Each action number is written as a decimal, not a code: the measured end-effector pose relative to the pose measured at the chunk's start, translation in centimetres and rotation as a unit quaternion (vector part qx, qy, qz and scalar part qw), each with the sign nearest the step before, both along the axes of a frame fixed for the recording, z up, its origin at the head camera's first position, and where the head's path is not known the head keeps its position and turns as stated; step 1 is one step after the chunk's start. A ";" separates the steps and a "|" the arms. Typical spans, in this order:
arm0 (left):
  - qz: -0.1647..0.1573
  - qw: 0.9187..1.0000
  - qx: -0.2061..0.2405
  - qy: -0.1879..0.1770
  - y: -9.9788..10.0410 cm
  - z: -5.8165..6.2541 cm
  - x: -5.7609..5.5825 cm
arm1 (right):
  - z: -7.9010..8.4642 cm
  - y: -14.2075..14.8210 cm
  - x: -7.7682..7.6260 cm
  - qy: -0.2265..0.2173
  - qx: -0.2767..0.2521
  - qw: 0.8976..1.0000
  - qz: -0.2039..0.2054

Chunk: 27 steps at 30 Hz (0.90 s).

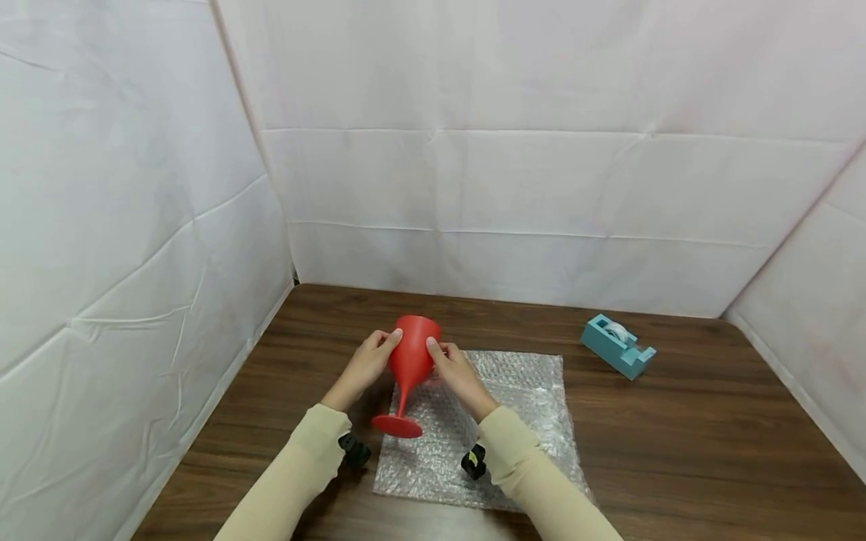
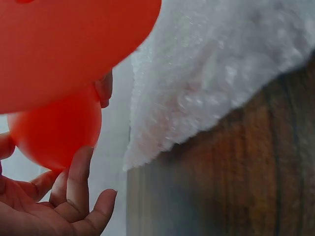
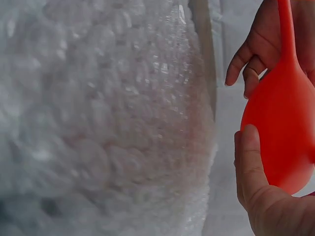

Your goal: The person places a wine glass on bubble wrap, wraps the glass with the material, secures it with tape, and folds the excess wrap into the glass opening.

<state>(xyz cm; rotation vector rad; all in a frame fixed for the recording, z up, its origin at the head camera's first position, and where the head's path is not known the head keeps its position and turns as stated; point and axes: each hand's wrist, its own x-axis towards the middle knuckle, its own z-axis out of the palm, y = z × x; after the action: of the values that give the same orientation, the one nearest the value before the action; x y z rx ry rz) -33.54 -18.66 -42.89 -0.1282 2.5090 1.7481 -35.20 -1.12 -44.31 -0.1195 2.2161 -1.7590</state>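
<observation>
Both hands hold a red goblet by its bowl, tilted, with the rim pointing away and the round foot toward the person. My left hand grips the bowl's left side, thumb on the near face. On the opposite side my right hand grips it in the same way. Beneath the goblet lies a sheet of bubble wrap, flat on the table. In the left wrist view the foot hides part of the bowl. The right wrist view shows fingers of both hands around the bowl.
A light-blue tape dispenser with a roll of tape stands at the right rear of the dark wooden table. White sheets hang behind the table and along both sides.
</observation>
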 end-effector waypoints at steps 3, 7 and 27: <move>0.000 1.000 -0.001 -0.006 -0.1 -0.5 0.0 | -0.3 -0.1 0.1 -0.007 0.001 1.000 0.004; -0.003 1.000 0.005 -0.020 -0.2 -1.1 -0.1 | -0.7 -0.2 0.1 -0.010 -0.003 1.000 0.011; -0.014 0.999 -0.023 -0.031 -0.2 -2.5 -0.1 | -2.1 0.2 -0.2 -0.017 0.016 0.999 0.042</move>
<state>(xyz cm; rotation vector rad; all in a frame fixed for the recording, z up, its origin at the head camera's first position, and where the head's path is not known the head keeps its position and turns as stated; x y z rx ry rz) -33.69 -18.90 -45.41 -0.1464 2.4943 1.6507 -35.38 -0.93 -46.44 -0.1713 2.1807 -1.6692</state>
